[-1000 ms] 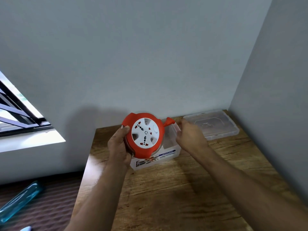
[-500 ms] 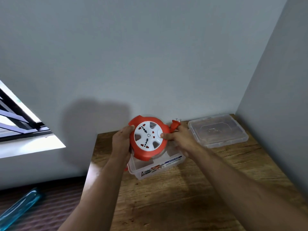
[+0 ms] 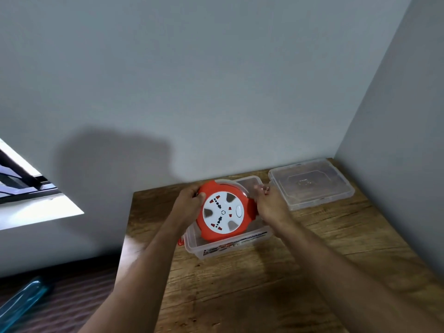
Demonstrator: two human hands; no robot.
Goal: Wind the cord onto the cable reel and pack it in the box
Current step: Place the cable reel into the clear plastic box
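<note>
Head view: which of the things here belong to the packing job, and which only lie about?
Belong to the job:
cable reel, held by left hand and right hand
clear box under it
clear lid on the table

Only lying about:
blue bottle on the floor

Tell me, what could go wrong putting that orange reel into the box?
The cable reel sits tilted over the clear box, held by the left hand and right hand, so it might jam on the rim. An orange part hangs outside the left wall and could get pinched when the lid goes on.
</note>
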